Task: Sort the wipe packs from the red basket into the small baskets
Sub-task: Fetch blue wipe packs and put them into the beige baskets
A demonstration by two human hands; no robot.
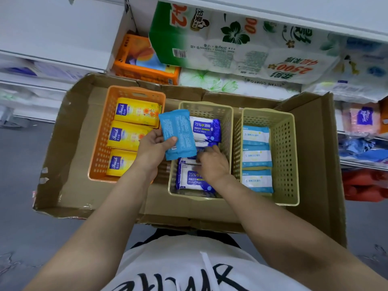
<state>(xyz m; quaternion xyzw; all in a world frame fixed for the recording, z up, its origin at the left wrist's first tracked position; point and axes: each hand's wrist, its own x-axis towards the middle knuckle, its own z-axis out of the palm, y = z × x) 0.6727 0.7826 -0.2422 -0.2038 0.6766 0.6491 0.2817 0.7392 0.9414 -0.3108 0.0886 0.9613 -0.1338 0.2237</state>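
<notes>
A: Item one, container: flattened brown cardboard tray (69,164) with raised flaps, holding three perforated plastic baskets side by side.

B: Contents, left to right?

A: Left, orange plastic basket (100,148): three yellow wipe packs (136,111) in a near-to-far row, each with a blue panel reading "Iwish". Middle, beige plastic basket (226,122): dark blue and white packs (204,128) printed "75%" and "Alcohol Wipes". Right, second beige plastic basket (283,156): three light blue and white packs (255,136) in a row; their print is too small to read.

B: Hands?

A: Left hand (154,148) grasps a light blue wipe pack (178,133), back side up with fine print and a barcode, thumb across its near edge. The pack sits tilted in the air over the gap between the orange and middle baskets. Right hand (211,162) reaches into the middle basket, fingers curled down on the alcohol packs there; whether it grips one, I cannot tell.

B: Free room?

A: Bare cardboard left of the orange basket and along the near edge; a tall flap rises just right of the rightmost basket. That basket has open floor along its right side.

B: Beyond the tray?

A: White shelving with large tissue bundles (241,38), one printed "2500", upside down from here.
</notes>
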